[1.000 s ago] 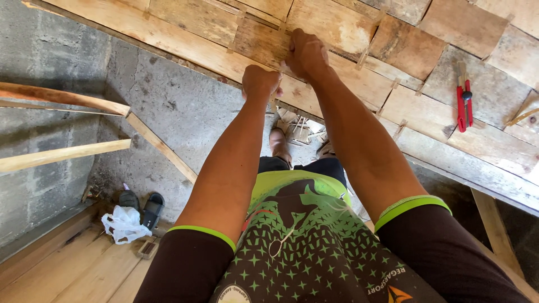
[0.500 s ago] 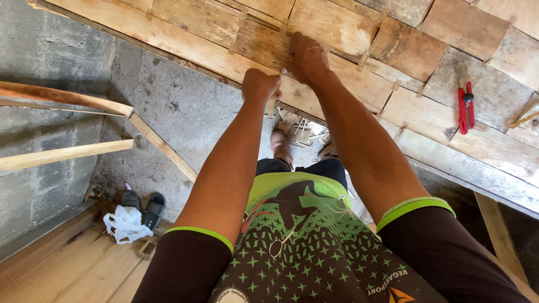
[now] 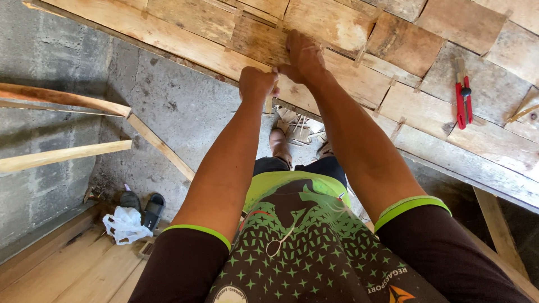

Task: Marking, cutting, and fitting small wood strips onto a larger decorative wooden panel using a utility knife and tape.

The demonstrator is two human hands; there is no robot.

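Observation:
My left hand point(image 3: 255, 84) is closed in a fist at the lower edge of a platform of rough wooden planks point(image 3: 196, 22). It seems to grip a thin wooden strip point(image 3: 270, 104) that sticks down over that edge. Just right of it, my right hand point(image 3: 303, 56) rests on a brown plank point(image 3: 255, 39), fingers pressed to the wood and holding nothing. Both arms are stretched forward over my green patterned shirt. Below the plank edge, my feet point(image 3: 279, 143) stand on wood scraps.
Red-handled pliers point(image 3: 463, 98) lie on the planks at the right. A grey concrete wall point(image 3: 168, 106) drops below the platform. Wooden poles point(image 3: 62, 154) jut in from the left. Black sandals point(image 3: 143, 207) and a white plastic bag point(image 3: 126, 224) lie on the lower wooden floor.
Both hands stay at the same spot on the planks. The view has hardly shifted.

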